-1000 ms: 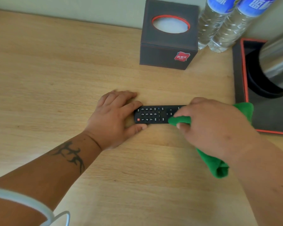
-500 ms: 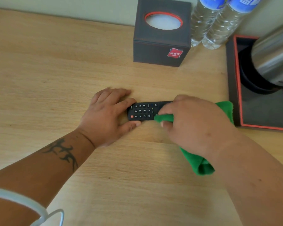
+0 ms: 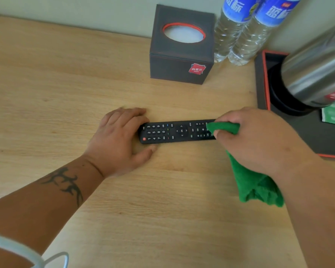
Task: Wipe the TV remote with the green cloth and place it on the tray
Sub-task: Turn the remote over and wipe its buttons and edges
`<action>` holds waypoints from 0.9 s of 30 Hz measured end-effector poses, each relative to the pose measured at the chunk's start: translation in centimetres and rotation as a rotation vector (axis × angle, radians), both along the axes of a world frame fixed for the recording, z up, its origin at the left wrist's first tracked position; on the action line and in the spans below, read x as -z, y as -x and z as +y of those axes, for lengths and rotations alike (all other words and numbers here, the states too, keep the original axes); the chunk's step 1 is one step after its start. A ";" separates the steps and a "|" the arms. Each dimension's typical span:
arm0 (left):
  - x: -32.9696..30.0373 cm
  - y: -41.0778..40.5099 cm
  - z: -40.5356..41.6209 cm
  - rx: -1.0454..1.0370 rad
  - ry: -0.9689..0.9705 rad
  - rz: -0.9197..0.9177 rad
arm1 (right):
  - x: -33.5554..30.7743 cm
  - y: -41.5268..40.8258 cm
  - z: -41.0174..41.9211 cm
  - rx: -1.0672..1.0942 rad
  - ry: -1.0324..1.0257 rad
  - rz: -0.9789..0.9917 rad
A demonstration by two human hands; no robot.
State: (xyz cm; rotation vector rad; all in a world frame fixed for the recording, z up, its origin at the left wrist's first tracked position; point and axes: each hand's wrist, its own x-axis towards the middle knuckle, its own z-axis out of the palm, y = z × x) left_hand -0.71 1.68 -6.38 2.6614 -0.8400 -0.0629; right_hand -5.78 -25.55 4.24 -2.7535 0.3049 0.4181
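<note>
A black TV remote (image 3: 174,132) lies flat and crosswise on the wooden table, buttons up. My left hand (image 3: 120,140) rests on the table at its left end, fingers behind it and thumb in front, bracing it. My right hand (image 3: 259,140) grips the green cloth (image 3: 255,182) and presses a bunched corner onto the remote's right end, which is hidden under it. The rest of the cloth hangs below my wrist. The dark tray (image 3: 261,82) with a red rim sits at the right edge.
A dark tissue box (image 3: 182,60) stands behind the remote near the wall. Two water bottles (image 3: 238,35) stand to its right. A steel kettle (image 3: 317,68) on a black base and green sachets (image 3: 333,117) occupy the tray's far part.
My right hand slid the cloth rightward along the remote, uncovering most of its buttons. My left hand stayed at the left end.
</note>
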 end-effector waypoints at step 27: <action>0.5 -0.2 -4.5 0.008 -0.022 -0.048 | 0.8 -5.1 2.9 -0.362 0.156 0.059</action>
